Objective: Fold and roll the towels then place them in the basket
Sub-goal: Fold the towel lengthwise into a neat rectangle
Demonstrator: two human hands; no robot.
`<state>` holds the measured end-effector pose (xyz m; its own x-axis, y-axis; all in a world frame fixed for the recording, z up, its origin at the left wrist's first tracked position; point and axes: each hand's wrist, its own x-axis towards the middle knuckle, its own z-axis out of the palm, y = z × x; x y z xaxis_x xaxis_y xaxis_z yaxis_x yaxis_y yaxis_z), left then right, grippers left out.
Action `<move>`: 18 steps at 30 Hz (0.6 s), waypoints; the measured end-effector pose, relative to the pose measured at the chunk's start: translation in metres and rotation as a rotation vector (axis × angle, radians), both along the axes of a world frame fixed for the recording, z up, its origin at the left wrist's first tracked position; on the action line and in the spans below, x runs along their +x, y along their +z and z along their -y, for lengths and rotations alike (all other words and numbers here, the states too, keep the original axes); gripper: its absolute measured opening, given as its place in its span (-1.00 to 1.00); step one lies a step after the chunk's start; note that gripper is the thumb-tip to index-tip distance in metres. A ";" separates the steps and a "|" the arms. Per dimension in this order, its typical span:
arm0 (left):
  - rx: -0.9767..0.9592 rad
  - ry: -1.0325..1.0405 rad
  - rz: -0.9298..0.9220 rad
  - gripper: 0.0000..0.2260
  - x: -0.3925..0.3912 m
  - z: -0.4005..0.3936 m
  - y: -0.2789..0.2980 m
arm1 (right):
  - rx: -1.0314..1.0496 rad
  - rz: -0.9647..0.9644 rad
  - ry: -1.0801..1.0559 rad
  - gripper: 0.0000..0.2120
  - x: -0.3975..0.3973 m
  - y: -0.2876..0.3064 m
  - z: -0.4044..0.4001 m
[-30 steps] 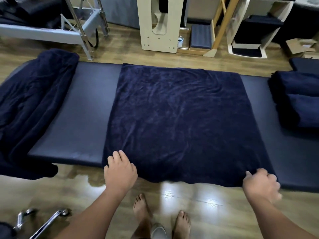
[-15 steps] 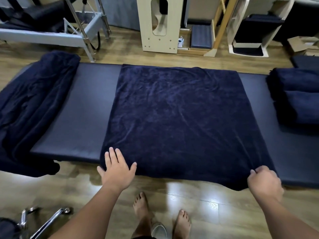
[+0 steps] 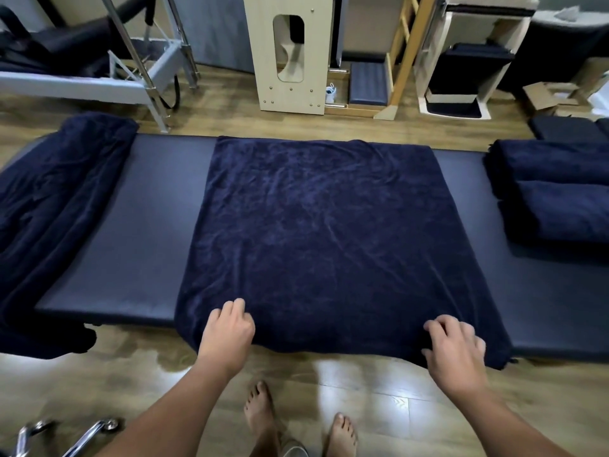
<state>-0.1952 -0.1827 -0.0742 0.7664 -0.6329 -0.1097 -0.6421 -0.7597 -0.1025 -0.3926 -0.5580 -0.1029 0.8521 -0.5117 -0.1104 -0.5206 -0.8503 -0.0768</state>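
Note:
A navy towel (image 3: pixel 323 232) lies folded flat across the dark padded bench (image 3: pixel 138 252), its near edge hanging over the front side. My left hand (image 3: pixel 229 331) sits on the near left part of that edge with its fingers curled into the cloth. My right hand (image 3: pixel 456 349) is on the near right corner, fingers bent and gripping the fabric. No basket is in view.
A heap of loose navy towels (image 3: pixel 49 209) drapes over the bench's left end. Folded navy towels (image 3: pixel 560 192) are stacked at the right end. Beyond the bench stand a wooden unit (image 3: pixel 290 51) and a metal frame (image 3: pixel 138 70). My bare feet are on the wood floor below.
My left hand went from flat with fingers spread to curled on the towel's edge. My right hand shifted left along the near edge and its fingers now dig into the cloth.

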 end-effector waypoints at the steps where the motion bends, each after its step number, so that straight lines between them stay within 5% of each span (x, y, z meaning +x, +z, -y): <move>1: 0.009 -0.002 0.005 -0.78 0.001 0.000 0.001 | -0.004 0.027 0.032 -0.57 -0.001 0.000 0.005; 7: 0.001 0.251 -0.162 -0.51 0.001 0.005 0.014 | 0.155 0.101 0.084 -0.71 0.009 0.017 0.027; 13: -0.073 0.456 -0.146 -0.77 0.027 0.030 0.035 | 0.052 -0.008 0.061 -0.60 0.050 0.034 0.050; 18: -0.049 0.480 -0.077 -0.80 0.067 0.034 0.046 | 0.092 0.149 -0.043 -0.90 0.083 0.049 0.069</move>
